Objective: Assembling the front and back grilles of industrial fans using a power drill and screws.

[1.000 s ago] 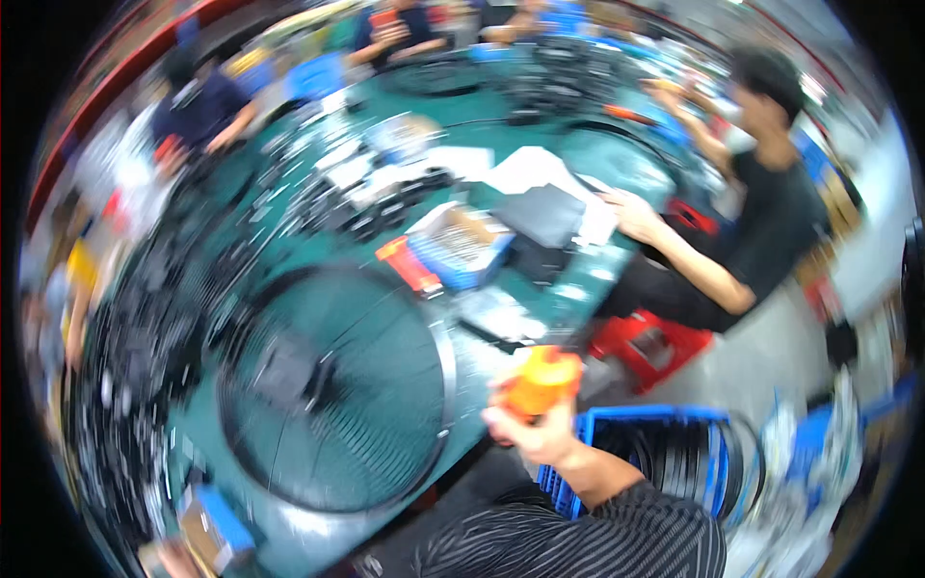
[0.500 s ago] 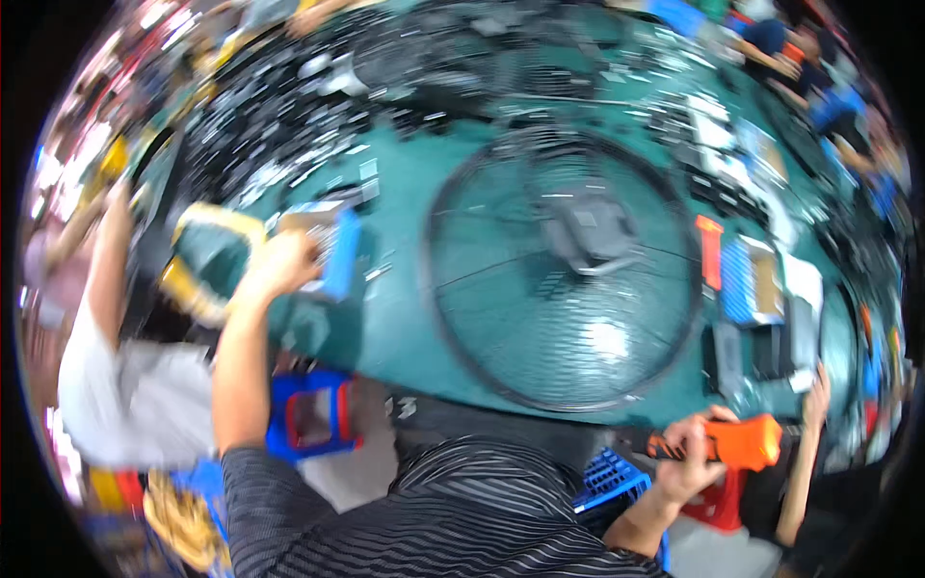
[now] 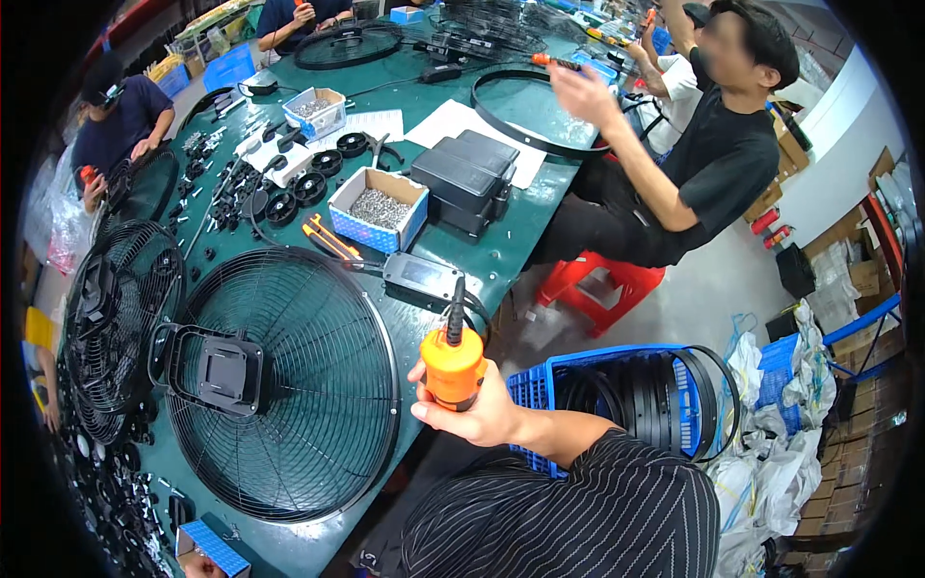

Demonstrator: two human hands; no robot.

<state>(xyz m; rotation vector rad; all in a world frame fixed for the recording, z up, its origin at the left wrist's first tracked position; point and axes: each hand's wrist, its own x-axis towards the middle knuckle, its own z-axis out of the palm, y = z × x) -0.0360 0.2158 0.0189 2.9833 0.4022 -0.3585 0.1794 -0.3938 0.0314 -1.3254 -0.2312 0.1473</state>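
One orange electric screwdriver (image 3: 453,361), and it's in my right hand (image 3: 470,414), fingers wrapped round the body, cable end up, held just off the near edge of the green surface (image 3: 318,549). My left hand (image 3: 199,566) barely shows at the bottom, at one small blue carton (image 3: 217,547); whether it grips anything, I cannot tell.

Right beside the screwdriver, one big round fan guard (image 3: 299,385) lies flat, one black motor housing (image 3: 231,374) on it. Beyond my tool: one grey power supply (image 3: 424,275), one orange-handled cutter (image 3: 330,237), then two open boxes of small metal parts, one nearer (image 3: 379,214), one farther (image 3: 315,114). Four black spoked wheels (image 3: 308,186) run in a line between them, and a black plastic case (image 3: 464,178) sits to the right, over white paper.

Off the surface, one blue crate (image 3: 617,356) packed with black rings, and one red stool (image 3: 607,284) under a co-worker in black (image 3: 718,178), with at least three more people around the far sides.
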